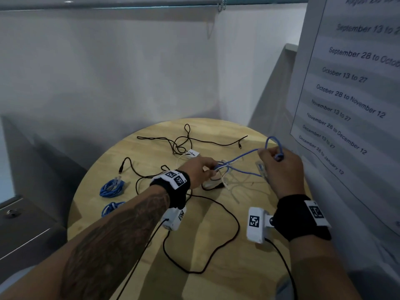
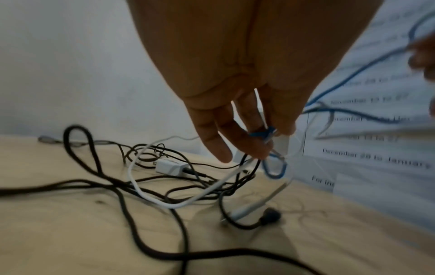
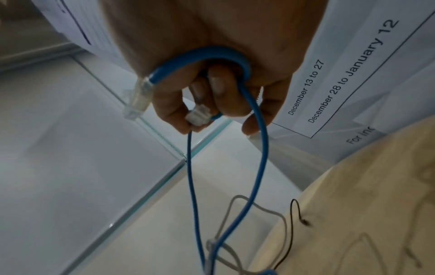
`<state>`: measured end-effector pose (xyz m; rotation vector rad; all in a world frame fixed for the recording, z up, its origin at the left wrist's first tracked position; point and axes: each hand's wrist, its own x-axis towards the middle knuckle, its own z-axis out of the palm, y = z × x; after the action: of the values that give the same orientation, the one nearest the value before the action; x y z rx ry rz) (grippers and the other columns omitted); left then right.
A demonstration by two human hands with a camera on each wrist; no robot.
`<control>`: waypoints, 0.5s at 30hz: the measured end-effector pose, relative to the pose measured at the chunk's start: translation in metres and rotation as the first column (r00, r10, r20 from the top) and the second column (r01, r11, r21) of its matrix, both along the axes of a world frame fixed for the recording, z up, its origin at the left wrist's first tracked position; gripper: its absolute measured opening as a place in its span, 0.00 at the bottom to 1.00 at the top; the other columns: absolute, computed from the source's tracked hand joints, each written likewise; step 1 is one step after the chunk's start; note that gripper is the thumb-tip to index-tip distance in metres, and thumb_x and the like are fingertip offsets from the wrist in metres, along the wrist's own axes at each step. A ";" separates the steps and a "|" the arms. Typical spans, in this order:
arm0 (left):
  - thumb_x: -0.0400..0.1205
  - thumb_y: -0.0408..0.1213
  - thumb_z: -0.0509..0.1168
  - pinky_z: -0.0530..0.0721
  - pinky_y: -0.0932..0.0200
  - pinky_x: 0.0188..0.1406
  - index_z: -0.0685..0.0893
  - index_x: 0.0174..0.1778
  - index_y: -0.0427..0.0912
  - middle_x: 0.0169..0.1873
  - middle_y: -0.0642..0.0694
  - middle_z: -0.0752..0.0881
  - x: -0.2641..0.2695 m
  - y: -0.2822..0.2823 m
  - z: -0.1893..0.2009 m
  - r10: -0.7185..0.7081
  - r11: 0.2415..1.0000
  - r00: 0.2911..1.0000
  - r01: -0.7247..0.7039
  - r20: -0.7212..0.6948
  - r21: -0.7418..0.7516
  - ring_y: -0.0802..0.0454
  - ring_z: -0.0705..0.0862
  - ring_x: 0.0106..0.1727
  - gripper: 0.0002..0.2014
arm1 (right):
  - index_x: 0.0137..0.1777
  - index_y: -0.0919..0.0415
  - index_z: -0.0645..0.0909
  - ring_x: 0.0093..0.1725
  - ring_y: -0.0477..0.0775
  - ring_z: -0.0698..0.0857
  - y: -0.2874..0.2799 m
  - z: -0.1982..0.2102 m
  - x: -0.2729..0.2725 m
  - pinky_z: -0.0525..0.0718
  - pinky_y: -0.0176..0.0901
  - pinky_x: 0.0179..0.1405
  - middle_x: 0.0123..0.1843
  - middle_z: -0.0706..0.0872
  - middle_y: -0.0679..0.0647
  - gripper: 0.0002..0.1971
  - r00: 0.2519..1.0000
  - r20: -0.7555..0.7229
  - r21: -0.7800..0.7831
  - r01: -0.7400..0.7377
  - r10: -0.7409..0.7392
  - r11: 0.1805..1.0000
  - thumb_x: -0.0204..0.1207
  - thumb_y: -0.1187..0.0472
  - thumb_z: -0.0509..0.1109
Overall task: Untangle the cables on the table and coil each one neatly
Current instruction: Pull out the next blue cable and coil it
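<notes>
Round wooden table (image 1: 216, 245): tangled black cables (image 1: 218, 215), 2 blue coils (image 1: 111, 188).

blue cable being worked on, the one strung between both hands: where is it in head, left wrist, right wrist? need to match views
Head: blue cable right of centre, stretched from left hand to right hand.
Left wrist: pinched at the fingertips, centre, running off to the upper right.
Right wrist: looped round the curled fingers, upper centre, two strands hanging down; clear plugs at the hand.
Shared landmark: the printed date sheet, on the right in all three.
</notes>
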<state>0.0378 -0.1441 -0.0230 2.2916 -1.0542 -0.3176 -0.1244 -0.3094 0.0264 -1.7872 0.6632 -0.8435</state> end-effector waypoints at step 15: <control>0.88 0.40 0.56 0.73 0.63 0.23 0.83 0.62 0.35 0.33 0.44 0.89 0.000 -0.016 0.012 0.125 0.981 0.848 -0.184 -0.515 -0.064 0.51 0.77 0.23 0.15 | 0.29 0.53 0.77 0.22 0.47 0.68 -0.012 0.009 0.007 0.65 0.32 0.18 0.23 0.69 0.47 0.09 0.959 0.280 0.493 -0.097 -0.052 0.865 0.66 0.54 0.73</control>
<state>0.0378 -0.1604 -0.0107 2.0083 -0.5940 -0.7331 -0.1174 -0.3219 0.0350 -1.1707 0.6021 -0.8019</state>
